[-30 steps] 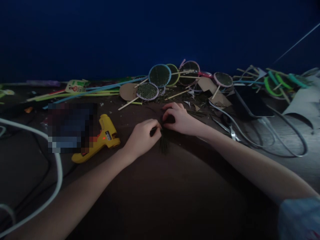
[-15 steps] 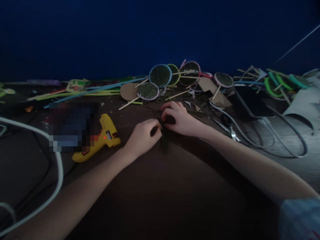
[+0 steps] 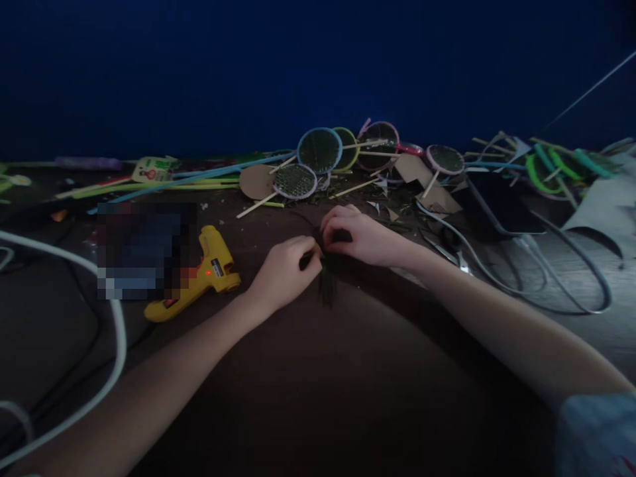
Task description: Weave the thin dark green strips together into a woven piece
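Note:
The scene is dim. My left hand [image 3: 283, 271] and my right hand [image 3: 355, 235] meet at the middle of a dark table [image 3: 318, 384]. Both pinch a small dark bundle of thin green strips [image 3: 326, 281], whose loose ends fan toward me. My left fingers hold it at its left side. The right fingers curl over its top, so that end is hidden.
A yellow glue gun [image 3: 196, 278] with a red light lies left of my hands. Small round woven fans on sticks [image 3: 318, 151] and coloured strips are piled at the back. Scissors [image 3: 460, 258] and looped grey bands [image 3: 561, 265] lie right. A white cable [image 3: 106, 298] curves at left.
My right hand has shifted slightly back and flattened over the bundle. My left hand has barely moved.

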Demonstrator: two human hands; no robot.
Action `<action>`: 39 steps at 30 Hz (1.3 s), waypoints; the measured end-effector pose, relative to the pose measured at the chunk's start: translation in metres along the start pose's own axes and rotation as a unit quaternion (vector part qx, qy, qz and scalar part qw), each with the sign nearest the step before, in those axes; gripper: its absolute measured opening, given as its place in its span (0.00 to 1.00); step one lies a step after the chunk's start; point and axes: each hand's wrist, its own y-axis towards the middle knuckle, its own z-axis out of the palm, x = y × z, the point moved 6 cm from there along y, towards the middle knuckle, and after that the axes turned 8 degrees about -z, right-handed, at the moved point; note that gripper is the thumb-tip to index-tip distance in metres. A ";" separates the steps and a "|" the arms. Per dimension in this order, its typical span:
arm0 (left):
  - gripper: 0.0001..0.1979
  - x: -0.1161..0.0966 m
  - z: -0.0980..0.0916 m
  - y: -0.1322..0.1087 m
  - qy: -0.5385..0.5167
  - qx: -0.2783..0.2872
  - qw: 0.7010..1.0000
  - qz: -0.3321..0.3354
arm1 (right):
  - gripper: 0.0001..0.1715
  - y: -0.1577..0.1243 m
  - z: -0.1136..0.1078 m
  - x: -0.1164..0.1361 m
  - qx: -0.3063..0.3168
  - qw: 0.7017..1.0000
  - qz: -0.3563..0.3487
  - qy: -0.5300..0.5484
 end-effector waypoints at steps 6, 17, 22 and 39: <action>0.06 0.000 -0.001 0.001 0.003 -0.006 1.000 0.002 | 0.02 0.000 -0.007 0.005 0.026 0.998 0.037 0.042; 0.05 0.000 -0.001 0.001 0.008 -0.005 1.000 -0.003 | 0.09 -0.002 -0.005 0.010 0.026 0.981 0.016 0.191; 0.02 -0.001 0.001 0.001 0.027 0.019 0.999 -0.019 | 0.08 -0.003 -0.005 0.011 0.028 0.981 0.021 0.191; 0.05 0.001 0.010 0.000 0.047 0.049 0.997 0.022 | 0.06 -0.004 -0.010 0.008 0.006 0.959 0.061 0.278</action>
